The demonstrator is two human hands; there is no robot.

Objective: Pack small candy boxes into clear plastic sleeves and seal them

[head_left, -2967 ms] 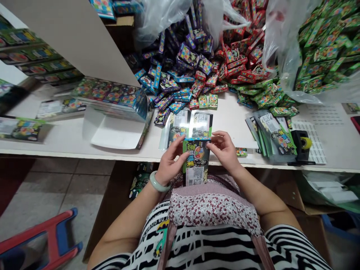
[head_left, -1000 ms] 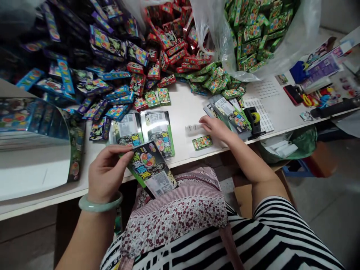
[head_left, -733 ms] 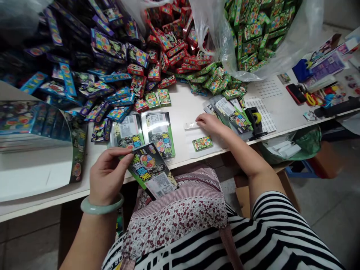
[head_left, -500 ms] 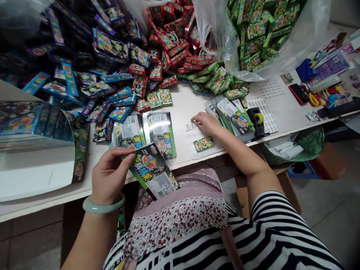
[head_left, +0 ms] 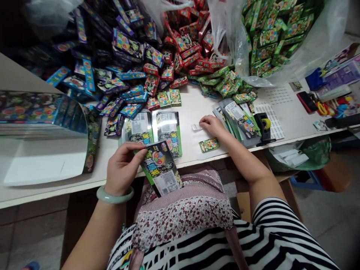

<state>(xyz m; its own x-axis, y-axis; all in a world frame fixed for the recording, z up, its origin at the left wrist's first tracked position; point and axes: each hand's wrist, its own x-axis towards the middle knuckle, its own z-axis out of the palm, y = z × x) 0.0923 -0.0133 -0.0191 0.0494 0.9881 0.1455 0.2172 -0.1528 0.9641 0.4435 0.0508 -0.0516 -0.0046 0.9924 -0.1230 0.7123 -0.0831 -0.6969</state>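
Observation:
My left hand [head_left: 123,165] pinches the upper left corner of a black and green printed packet [head_left: 161,165], held tilted over the table's front edge and my apron. A white barcode panel shows on its lower part. My right hand [head_left: 213,126] rests on the table with thumb and forefinger closed at the right end of a small white label strip [head_left: 196,127]. Just below that hand lies a flat green printed card [head_left: 209,145]. Beyond the held packet, two clear-covered packets [head_left: 166,123] of the same print lie side by side.
Heaped at the back are purple and blue boxes [head_left: 128,44], red boxes [head_left: 191,52] and green boxes [head_left: 268,35], partly in clear plastic bags. To the right are more packets [head_left: 240,119], a tape dispenser [head_left: 264,127] and label sheets [head_left: 274,118]. An open printed carton [head_left: 45,161] stands left.
My right hand's fingers have drawn together at the label strip's right end, where they were spread above it. My left hand still holds the packet. The whole view has shifted slightly.

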